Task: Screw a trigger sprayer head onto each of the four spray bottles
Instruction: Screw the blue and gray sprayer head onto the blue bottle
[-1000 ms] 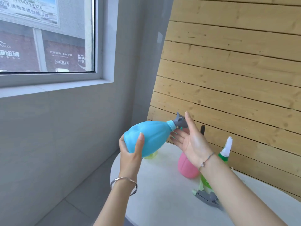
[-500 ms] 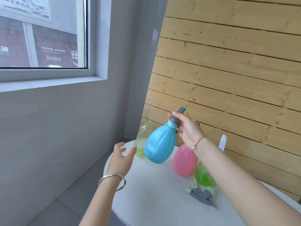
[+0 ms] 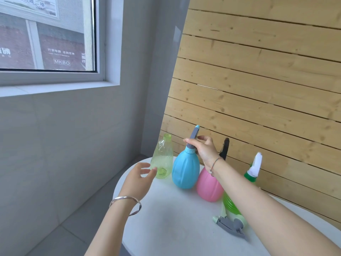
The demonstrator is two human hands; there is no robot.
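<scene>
Lowered blue bottle [image 3: 185,170] upright onto tabletop [image 3: 175,222], right hand [image 3: 203,148] clamped on its sprayer; left hand [image 3: 139,179] spread, nearest uncapped green bottle [image 3: 162,159], upright just ahead-right.

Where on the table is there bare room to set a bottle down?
Free: the near table between the left hand and the loose grey sprayer head. Crowded: the far edge, from light green bottle through blue bottle to pink bottle.

On the round table [image 3: 175,228] four bottles stand in a row; the capless bottle [image 3: 162,159] leftmost, then three with sprayers [image 3: 185,170] toward the right; a loose sprayer head [image 3: 231,226] lies in front.
</scene>
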